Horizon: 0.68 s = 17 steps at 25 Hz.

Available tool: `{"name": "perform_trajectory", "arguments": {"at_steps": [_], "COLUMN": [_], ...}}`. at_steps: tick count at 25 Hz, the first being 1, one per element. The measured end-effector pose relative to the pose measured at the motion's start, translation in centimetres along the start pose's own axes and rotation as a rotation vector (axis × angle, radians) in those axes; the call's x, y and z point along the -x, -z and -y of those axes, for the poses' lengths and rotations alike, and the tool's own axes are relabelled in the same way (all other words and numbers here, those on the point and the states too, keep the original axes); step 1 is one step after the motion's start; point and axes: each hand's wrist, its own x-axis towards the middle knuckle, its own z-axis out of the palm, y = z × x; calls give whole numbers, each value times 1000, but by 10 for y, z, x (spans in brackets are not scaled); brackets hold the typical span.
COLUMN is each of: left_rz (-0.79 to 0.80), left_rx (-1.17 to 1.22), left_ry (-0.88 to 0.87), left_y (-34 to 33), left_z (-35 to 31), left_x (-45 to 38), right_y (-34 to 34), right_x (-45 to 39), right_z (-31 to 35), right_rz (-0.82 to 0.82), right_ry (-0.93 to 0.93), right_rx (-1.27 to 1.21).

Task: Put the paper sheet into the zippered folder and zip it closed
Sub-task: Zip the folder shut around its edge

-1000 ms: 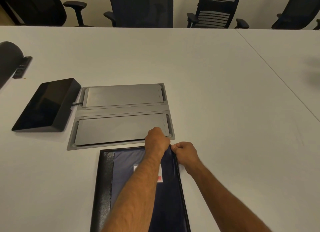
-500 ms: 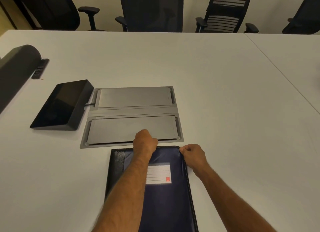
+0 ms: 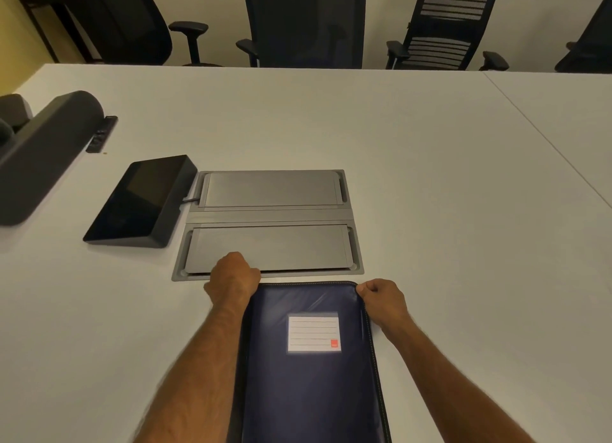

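Head view: left hand (image 3: 233,278) has drawn the zip across the navy leatherette zippered folder (image 3: 311,369), fingers curled; right hand's fingers (image 3: 366,288) pinch its corner — closure nearly complete.

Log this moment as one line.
left hand: grips far-left corner of dark blue zippered folder | right hand: pinches far-right corner | paper: not visible

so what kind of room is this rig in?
Most likely an office meeting room: a long white conference table, black office chairs lined along its far side, and a flush cable hatch set into the tabletop beside a touch-panel console.
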Motion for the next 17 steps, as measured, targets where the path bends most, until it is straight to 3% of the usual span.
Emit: {"name": "perform_trajectory", "arguments": {"at_steps": [17], "left_rz": [-37], "left_rx": [119], "left_ry": [-19], "left_y": [6], "left_z": [24], "left_x": [-6], "right_y": [-4], "right_x": [-1], "right_z": [-2], "right_rz": [-40], "right_ry": [9], "right_rx": [26]}}
